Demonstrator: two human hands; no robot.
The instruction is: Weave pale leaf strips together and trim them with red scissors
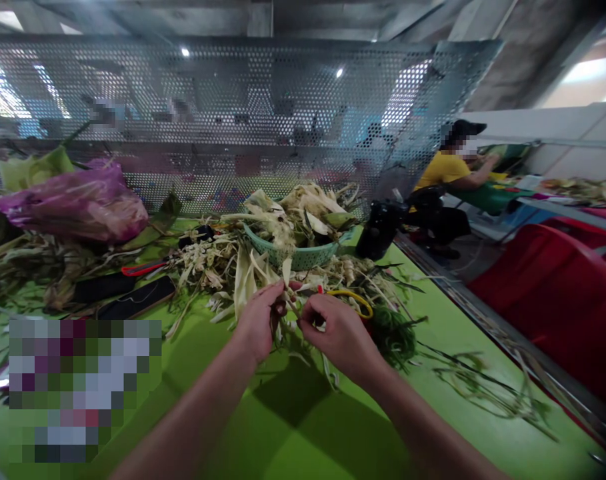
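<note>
Above the green table, my left hand (263, 319) is closed, pinching the lower part of a pale corn husk piece (287, 272) that sticks up from its fingers. My right hand (337, 328) is curled close beside it, thumb and forefinger pinched at a thin stem-like end between the two hands. That end is small and partly covered by the fingers. Behind them stands a green plastic basket (307, 259) heaped with dried husks (303, 207). Yellow-handled scissors (365, 303) and a bundle of dark green strands (395, 333) lie just right of my right hand.
Husk scraps (203, 267) spread around the basket. Left are a red cutter (143, 268), a dark flat block (137, 299) and a purple plastic bag (77, 207). A black container (380, 230), loose strands (487, 383), a red chair (547, 287) and a seated person (445, 170) are right.
</note>
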